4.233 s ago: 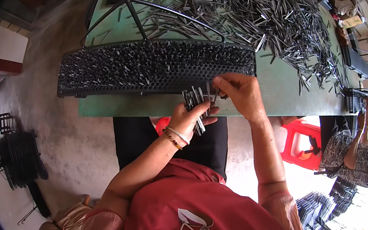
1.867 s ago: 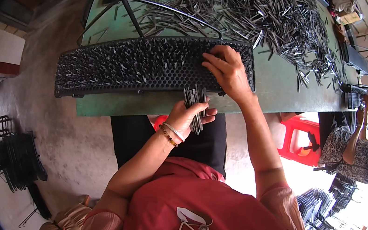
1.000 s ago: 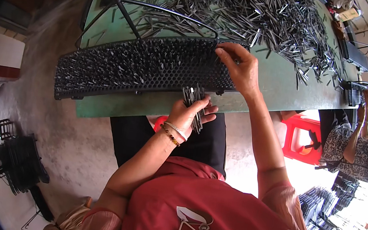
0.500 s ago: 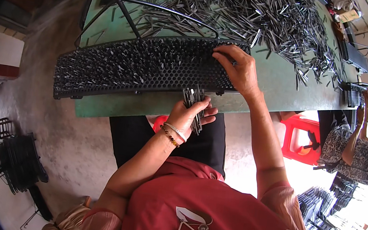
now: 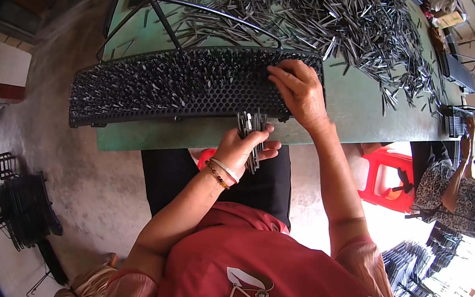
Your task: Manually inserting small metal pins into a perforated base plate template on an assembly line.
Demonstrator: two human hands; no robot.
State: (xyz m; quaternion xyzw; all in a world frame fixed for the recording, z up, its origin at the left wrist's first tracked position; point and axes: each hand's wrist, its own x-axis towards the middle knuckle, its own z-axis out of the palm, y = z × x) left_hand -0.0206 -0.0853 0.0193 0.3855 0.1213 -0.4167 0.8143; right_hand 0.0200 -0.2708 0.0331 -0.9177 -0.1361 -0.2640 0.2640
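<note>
My left hand (image 5: 239,147) is closed around a bundle of thin dark strips (image 5: 250,127), just off the near edge of a long black perforated panel (image 5: 207,104). The strips stand roughly upright between thumb and fingers. Over the panel's right part, my right hand (image 5: 305,92) has its thumb and forefinger pinched together close to the holes. Whatever lies in that pinch is too small to make out. Many strips stick up from the panel's left and far parts, while bare round holes show along its near right side.
A large heap of loose dark strips (image 5: 352,25) covers the far side of the green table (image 5: 369,121). Black metal rods (image 5: 167,23) rise from behind the panel. A red stool (image 5: 388,179) and another person (image 5: 456,191) are at the right. Stacked black racks (image 5: 28,210) stand on the left floor.
My right hand has shifted slightly left and nearer to me over the panel, its fingers still pinched. The left hand with its bundle has hardly moved.
</note>
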